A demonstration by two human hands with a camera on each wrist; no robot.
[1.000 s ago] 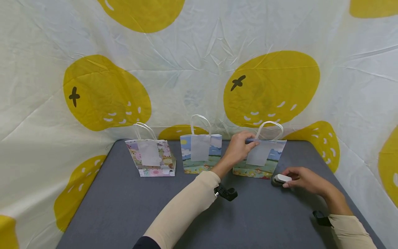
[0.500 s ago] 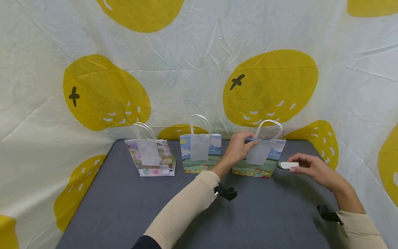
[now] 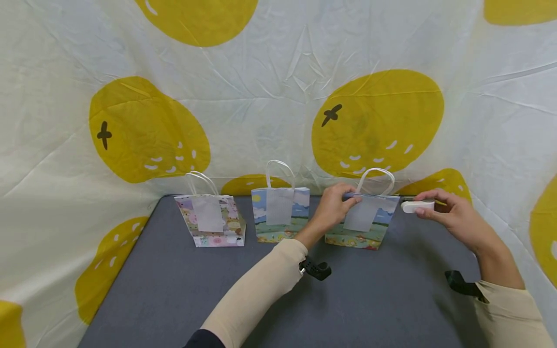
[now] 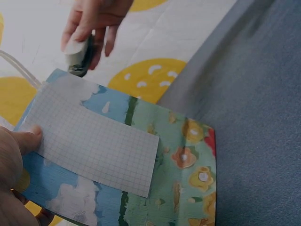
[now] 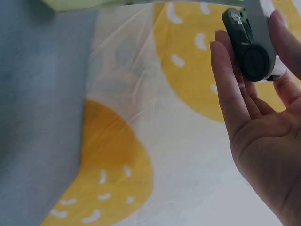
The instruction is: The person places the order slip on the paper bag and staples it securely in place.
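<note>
My left hand (image 3: 334, 207) pinches the top rim of the right paper gift bag (image 3: 383, 220), its thumb on the front face. That bag has sky, grass and flowers printed on it, white handles, and a gridded paper slip (image 4: 101, 141) over its front. In my right hand (image 3: 463, 220) is a small stapler (image 3: 417, 207) with a white top and a dark body, pinched between thumb and fingers. The stapler's dark nose points left, close to the bag's upper right corner, above the table. In the right wrist view, the stapler (image 5: 251, 52) shows its round rear end and metal tip.
Two more gift bags stand to the left: a matching landscape bag (image 3: 302, 220) in the middle and a pink animal-print bag (image 3: 235, 224). Each bears a white slip. The grey table (image 3: 174, 299) ends at a white cloth (image 3: 256, 130) printed with yellow shapes.
My right hand has lifted the stapler off the table beside the bag's base and carried it up and slightly right, level with the bag's rim. The left hand has stayed put.
</note>
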